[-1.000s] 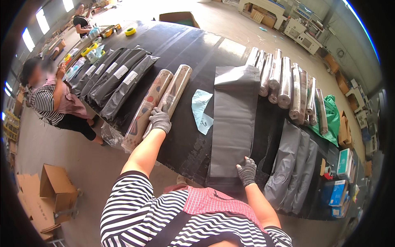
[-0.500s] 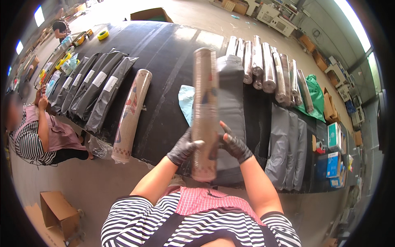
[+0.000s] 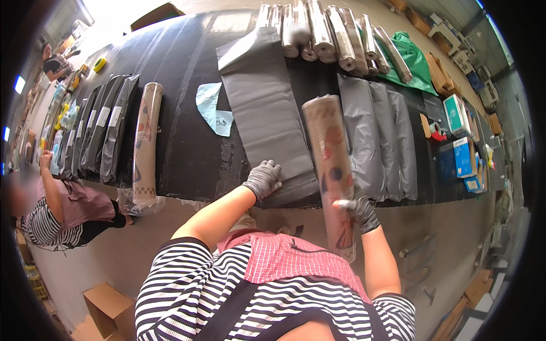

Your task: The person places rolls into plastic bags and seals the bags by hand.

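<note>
My right hand (image 3: 359, 211) grips the lower part of a patterned roll in clear wrap (image 3: 331, 165). The roll stands tilted at the table's near edge, its lower end hanging past it. Across the table to its left lies a flat grey plastic mailing bag (image 3: 263, 96). My left hand (image 3: 263, 180) rests on the near end of that bag, fingers stretched out and holding nothing. Both hands wear grey gloves. A light blue scrap (image 3: 211, 108) with a marking lies left of the bag.
Another patterned roll (image 3: 148, 142) and several packed grey bags (image 3: 114, 122) lie at the left, near a seated person (image 3: 71, 202). Filled grey bags (image 3: 364, 136) lie at the right. Wrapped rolls (image 3: 321, 34), green cloth (image 3: 406, 62) and a blue box (image 3: 464, 157) sit beyond.
The patterned roll has moved from between both hands to my right hand, towards the right. My left hand has let go of it and come down on the grey bag. The view has shifted.
</note>
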Demonstrator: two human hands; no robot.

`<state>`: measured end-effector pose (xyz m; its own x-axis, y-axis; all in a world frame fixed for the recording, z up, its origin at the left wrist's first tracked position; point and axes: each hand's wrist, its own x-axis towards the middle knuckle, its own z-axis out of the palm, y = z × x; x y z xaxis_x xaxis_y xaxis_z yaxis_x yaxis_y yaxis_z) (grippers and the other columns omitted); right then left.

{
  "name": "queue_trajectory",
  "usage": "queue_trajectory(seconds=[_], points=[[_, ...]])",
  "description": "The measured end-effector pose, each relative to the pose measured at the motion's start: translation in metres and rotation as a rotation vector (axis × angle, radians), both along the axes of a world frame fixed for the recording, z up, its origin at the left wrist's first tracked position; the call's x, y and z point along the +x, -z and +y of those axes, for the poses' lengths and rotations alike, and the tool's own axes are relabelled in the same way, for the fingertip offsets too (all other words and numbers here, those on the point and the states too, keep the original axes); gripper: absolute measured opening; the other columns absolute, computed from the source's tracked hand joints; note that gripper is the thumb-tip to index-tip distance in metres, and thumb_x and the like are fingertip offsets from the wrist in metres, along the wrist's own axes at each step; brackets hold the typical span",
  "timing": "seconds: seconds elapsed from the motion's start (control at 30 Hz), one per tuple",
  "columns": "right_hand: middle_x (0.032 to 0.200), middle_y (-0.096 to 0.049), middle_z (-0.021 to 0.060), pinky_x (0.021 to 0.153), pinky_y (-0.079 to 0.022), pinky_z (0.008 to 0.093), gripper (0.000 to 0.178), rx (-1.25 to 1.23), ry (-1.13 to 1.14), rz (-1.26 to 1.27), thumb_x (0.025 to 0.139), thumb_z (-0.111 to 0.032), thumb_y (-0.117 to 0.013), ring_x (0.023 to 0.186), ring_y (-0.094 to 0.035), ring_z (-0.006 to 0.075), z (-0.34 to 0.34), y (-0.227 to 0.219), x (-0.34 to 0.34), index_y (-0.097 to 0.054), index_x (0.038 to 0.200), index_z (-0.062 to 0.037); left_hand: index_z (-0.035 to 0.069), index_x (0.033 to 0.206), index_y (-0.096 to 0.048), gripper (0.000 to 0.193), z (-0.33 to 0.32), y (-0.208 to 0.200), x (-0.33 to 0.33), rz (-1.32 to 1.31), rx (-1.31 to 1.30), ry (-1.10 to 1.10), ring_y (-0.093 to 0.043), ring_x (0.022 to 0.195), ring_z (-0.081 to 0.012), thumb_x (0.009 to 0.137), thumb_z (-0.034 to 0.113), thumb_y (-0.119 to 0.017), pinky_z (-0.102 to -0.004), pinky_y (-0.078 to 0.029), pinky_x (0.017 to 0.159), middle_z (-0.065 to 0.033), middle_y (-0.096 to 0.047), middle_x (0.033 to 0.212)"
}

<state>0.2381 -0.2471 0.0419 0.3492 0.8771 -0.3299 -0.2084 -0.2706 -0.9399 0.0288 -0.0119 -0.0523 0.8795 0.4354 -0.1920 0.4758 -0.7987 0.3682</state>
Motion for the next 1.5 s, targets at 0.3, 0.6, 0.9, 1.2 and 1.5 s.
queue_trajectory(seconds=[0.3,0.6,0.9,1.2,1.5], points=[[0.129,-0.06,0.0147,0.102,-0.046,0.0351,0.109,-0.228,-0.256,-0.383,0.059,-0.033,-0.091,0.12,-0.058,0.0248,-0.07,0.035,-0.046,-0.034,0.149,-0.0098,0.007,0.125,-0.061,0.039,-0.006,0.023,0.009,-0.096,0.028,0.117,-0.061,0.114,-0.0349,0.092,0.026,-0.051,-0.0439,-0.049,0.095,-0.0213,-0.06,0.127],[0.122,-0.064,0.0199,0.095,-0.051,0.0397,0.106,-0.217,-0.221,-0.523,0.057,-0.035,-0.089,0.112,-0.064,0.034,-0.096,0.038,-0.052,-0.038,0.147,-0.011,0.006,0.116,-0.064,0.034,-0.004,0.022,0.006,-0.072,-0.008,-0.001,-0.063,0.103,-0.0382,0.09,0.027,-0.058,-0.0432,-0.052,0.089,-0.0175,-0.067,0.112],[0.12,-0.064,0.0228,0.094,-0.051,0.0433,0.105,-0.517,-0.427,-0.829,0.059,-0.038,-0.087,0.111,-0.062,0.0383,-0.095,0.028,-0.049,-0.038,0.147,-0.0101,0.003,0.105,-0.064,0.019,0.024,-0.009,-0.005,-0.271,-0.616,-0.322,-0.062,0.083,-0.0182,0.093,0.018,-0.063,-0.0365,-0.051,0.078,-0.009,-0.067,0.09],[0.122,-0.061,0.0082,0.102,-0.043,0.0328,0.089,-0.329,-0.365,0.16,0.064,-0.032,-0.088,0.113,-0.054,0.0192,-0.063,0.005,-0.026,-0.048,0.138,-0.0011,0.006,0.127,-0.055,0.063,-0.016,-0.04,-0.014,-0.607,0.128,-0.152,-0.047,0.126,-0.0389,0.071,0.02,-0.079,-0.0468,-0.039,0.108,-0.0192,-0.049,0.135],[0.123,-0.062,0.0141,0.101,-0.044,0.0345,0.094,-0.244,-0.47,-0.257,0.064,-0.044,-0.087,0.113,-0.057,0.0224,-0.023,0.017,-0.032,-0.048,0.137,0.0018,0.0,0.103,-0.064,0.025,-0.036,0.028,-0.024,-0.23,-0.576,-0.542,-0.065,0.069,-0.0266,0.092,0.022,-0.061,-0.038,-0.051,0.061,-0.0157,-0.068,0.081]])
